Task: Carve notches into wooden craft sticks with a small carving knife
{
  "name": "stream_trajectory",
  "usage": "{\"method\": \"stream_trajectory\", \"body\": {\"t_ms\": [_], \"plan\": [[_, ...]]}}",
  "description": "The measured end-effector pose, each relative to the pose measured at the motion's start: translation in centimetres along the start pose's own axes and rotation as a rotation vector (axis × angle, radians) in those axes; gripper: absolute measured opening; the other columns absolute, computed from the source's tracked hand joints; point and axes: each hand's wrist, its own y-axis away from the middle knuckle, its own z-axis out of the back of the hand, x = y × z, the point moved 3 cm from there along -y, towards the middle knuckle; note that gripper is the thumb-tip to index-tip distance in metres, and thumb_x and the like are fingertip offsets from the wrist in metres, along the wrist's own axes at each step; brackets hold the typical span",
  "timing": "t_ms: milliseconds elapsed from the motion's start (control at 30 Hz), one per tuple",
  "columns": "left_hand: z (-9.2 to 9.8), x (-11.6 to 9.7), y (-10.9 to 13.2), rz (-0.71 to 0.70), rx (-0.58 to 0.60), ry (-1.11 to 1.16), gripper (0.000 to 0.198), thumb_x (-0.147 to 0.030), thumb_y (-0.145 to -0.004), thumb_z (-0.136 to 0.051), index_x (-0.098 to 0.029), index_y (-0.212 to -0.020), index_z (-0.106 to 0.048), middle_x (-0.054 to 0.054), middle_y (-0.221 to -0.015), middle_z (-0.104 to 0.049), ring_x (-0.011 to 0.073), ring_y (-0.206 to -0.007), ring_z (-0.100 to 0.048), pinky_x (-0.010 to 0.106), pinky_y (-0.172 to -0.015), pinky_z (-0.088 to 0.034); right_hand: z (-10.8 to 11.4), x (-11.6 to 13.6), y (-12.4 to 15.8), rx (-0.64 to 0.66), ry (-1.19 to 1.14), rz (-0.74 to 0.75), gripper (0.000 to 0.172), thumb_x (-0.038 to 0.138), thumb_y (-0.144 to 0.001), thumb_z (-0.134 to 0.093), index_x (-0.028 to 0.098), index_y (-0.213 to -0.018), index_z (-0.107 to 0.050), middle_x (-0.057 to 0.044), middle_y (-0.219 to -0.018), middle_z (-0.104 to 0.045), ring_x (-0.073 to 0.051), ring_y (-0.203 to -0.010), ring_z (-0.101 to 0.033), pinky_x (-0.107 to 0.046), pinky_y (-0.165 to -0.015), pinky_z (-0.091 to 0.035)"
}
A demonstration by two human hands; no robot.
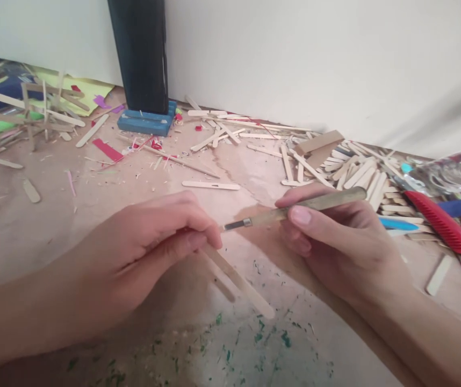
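Observation:
My left hand [161, 236] pinches a wooden craft stick [240, 282] between thumb and fingers; its rounded end slants down to the right above the table. In my right hand [335, 242] is a carving knife [271, 216] with a wooden handle and a short metal blade, gripped between thumb and fingers. The blade points left, its tip close to the fingertips of my left hand. Whether the tip touches the stick cannot be made out, as my left fingers hide that end. On the table behind my hands lies a single craft stick [210, 185] with a small slot in it.
A dark upright panel stands in a blue block [145, 123] by the white wall. A pile of craft sticks [359, 172] and a red-handled cutter [442, 223] lie on the right. Stick structures [45, 110] crowd the left. Green flecks and scraps dot the table.

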Motion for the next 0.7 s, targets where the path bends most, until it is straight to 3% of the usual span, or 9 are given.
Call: {"method": "stream_trajectory", "body": {"t_ms": [133, 200, 300, 467, 700], "plan": [[-0.1, 0.3, -0.7, 0.115, 0.043, 0.180, 0.027, -0.027, -0.121, -0.070, -0.037, -0.120, -0.096, -0.007, -0.112, -0.096, 0.0132, -0.099, -0.093, 0.016, -0.087, -0.073, -0.5, -0.1, 0.7, 0.113, -0.035, -0.129, 0.053, 0.072, -0.089, -0.119, 0.028, -0.078, -0.091, 0.002, -0.062, -0.069, -0.011, -0.048, -0.049, -0.029, -0.047, -0.037], [-0.3, 0.6, -1.0, 0.218, 0.035, 0.286, 0.023, -0.030, -0.115, -0.081, -0.037, -0.130, -0.097, -0.004, -0.107, -0.096, 0.0162, -0.093, -0.094, 0.019, -0.079, -0.074, -0.8, -0.3, 1.1, 0.168, -0.033, -0.182, 0.061, 0.076, -0.099, -0.111, 0.026, -0.074, -0.086, 0.000, -0.062, -0.069, -0.012, -0.049, -0.053, -0.029, -0.049, -0.043], [-0.5, 0.8, -1.3, 0.306, -0.014, 0.406, 0.035, -0.029, -0.109, -0.092, -0.036, -0.143, -0.095, -0.003, -0.098, -0.091, 0.0184, -0.085, -0.093, 0.021, -0.070, -0.073, -1.1, -0.8, 1.6, 0.187, -0.032, -0.218, 0.060, 0.075, -0.103, -0.108, 0.026, -0.077, -0.087, -0.001, -0.065, -0.072, -0.013, -0.050, -0.058, -0.028, -0.051, -0.048], [-0.9, 0.6, -1.4, 0.366, -0.070, 0.472, 0.021, -0.029, -0.102, -0.100, -0.036, -0.122, -0.100, -0.004, -0.099, -0.094, 0.0191, -0.087, -0.095, 0.023, -0.078, -0.078, -1.1, -1.2, 1.8, 0.144, 0.015, -0.166, 0.058, 0.076, -0.103, -0.108, 0.026, -0.079, -0.091, -0.003, -0.063, -0.077, -0.016, -0.050, -0.068, -0.025, -0.049, -0.051], [-1.7, 0.6, -1.5, 0.348, -0.071, 0.503, 0.019, -0.025, -0.103, -0.097, -0.037, -0.117, -0.103, -0.011, -0.091, -0.095, 0.0098, -0.084, -0.090, 0.014, -0.083, -0.072, -1.2, -1.2, 2.7, 0.174, 0.097, -0.121, 0.044, 0.072, -0.114, -0.099, 0.032, -0.095, -0.099, -0.002, -0.071, -0.085, -0.016, -0.059, -0.080, -0.024, -0.059, -0.063]]}}
